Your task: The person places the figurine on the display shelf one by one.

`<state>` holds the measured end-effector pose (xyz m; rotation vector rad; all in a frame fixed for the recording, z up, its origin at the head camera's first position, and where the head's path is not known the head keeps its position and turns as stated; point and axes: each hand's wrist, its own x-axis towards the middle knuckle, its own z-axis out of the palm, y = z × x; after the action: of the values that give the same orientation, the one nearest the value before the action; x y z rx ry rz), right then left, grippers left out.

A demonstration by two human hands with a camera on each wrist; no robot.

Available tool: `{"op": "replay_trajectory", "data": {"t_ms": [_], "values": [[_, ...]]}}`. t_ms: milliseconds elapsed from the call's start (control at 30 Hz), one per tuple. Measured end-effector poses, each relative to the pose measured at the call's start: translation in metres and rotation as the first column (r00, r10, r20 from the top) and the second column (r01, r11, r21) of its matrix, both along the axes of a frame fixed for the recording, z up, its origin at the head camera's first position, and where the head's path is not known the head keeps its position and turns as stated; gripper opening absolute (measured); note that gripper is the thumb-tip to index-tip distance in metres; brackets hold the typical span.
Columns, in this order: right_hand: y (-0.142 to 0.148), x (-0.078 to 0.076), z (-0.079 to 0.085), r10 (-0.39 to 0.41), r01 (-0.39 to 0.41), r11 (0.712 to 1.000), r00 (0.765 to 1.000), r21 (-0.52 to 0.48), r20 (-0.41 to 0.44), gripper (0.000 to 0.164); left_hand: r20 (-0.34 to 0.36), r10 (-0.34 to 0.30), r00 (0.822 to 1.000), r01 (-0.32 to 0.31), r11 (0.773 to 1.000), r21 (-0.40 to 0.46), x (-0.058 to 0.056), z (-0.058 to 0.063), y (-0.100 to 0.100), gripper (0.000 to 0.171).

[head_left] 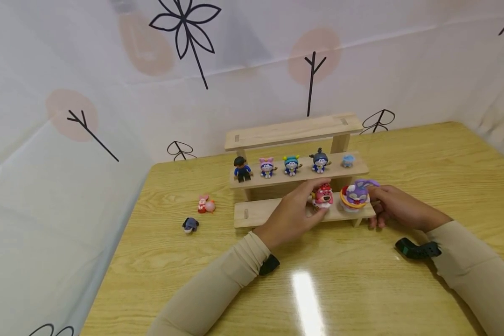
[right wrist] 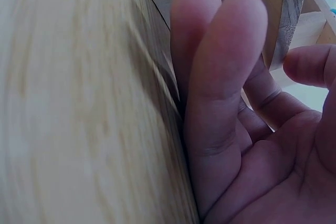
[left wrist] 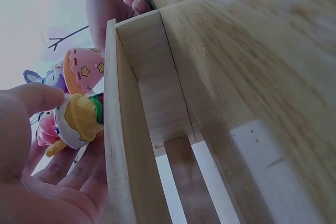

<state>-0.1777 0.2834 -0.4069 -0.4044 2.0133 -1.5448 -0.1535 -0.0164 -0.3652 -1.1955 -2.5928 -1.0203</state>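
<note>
My left hand [head_left: 291, 214] holds a pink bear figurine [head_left: 323, 198] with a red top over the lowest shelf board; in the left wrist view its thumb presses the figurine's yellow-and-white side [left wrist: 79, 121]. Beside it on the same board sits a purple rabbit figurine [head_left: 354, 196] in a round cup with a yellow rim. My right hand [head_left: 396, 207] rests at the board's right end, its fingers loosely bent. In the right wrist view the thumb tip lies right at the corner of the wooden shelf's end [right wrist: 286, 22], with two fingers in front near the table.
On the middle board of the wooden stand [head_left: 294, 133] stand a dark-haired figure [head_left: 242, 169], several hooded figurines [head_left: 291, 165] and a small blue one [head_left: 347, 161]. A pink-and-red figurine [head_left: 206, 204] and a grey-blue donkey [head_left: 190, 225] lie left on the table [head_left: 159, 280].
</note>
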Motion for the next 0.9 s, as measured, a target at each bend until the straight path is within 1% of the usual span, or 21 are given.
{"op": "replay_trajectory", "data": {"t_ms": [233,433,500,600,733,833,900], "values": [[0.002,-0.001,0.001,0.023,-0.024,0.999,1.0,-0.026,-0.003,0.057,0.007,-0.014,1.0,0.014,0.999,0.031,0.0,0.001,0.0,0.068],[0.001,0.0,0.0,0.025,-0.025,1.0,1.0,-0.016,0.004,0.059,0.01,0.001,1.0,-0.001,1.0,0.006,0.002,0.003,-0.003,0.07],[0.001,0.0,-0.001,0.024,-0.023,1.0,1.0,-0.017,0.004,0.058,0.008,0.011,1.0,-0.011,1.0,0.008,0.003,0.007,-0.005,0.07],[0.001,0.001,-0.001,0.028,-0.028,0.999,1.0,-0.026,-0.005,0.057,0.005,0.024,1.0,-0.024,0.999,0.03,0.007,0.016,-0.01,0.066],[0.001,-0.001,-0.001,0.032,-0.032,0.999,0.999,-0.028,-0.008,0.057,0.017,0.023,1.0,-0.024,0.996,0.088,0.012,0.028,-0.02,0.058],[0.001,-0.001,-0.001,0.026,-0.026,0.999,1.0,-0.019,0.0,0.056,0.0,0.014,1.0,-0.014,0.99,0.137,0.015,0.034,-0.028,0.052],[0.002,-0.001,0.0,0.022,-0.022,1.0,1.0,-0.015,-0.005,0.056,-0.025,0.012,1.0,-0.008,0.986,0.165,0.015,0.037,-0.033,0.048]]}}
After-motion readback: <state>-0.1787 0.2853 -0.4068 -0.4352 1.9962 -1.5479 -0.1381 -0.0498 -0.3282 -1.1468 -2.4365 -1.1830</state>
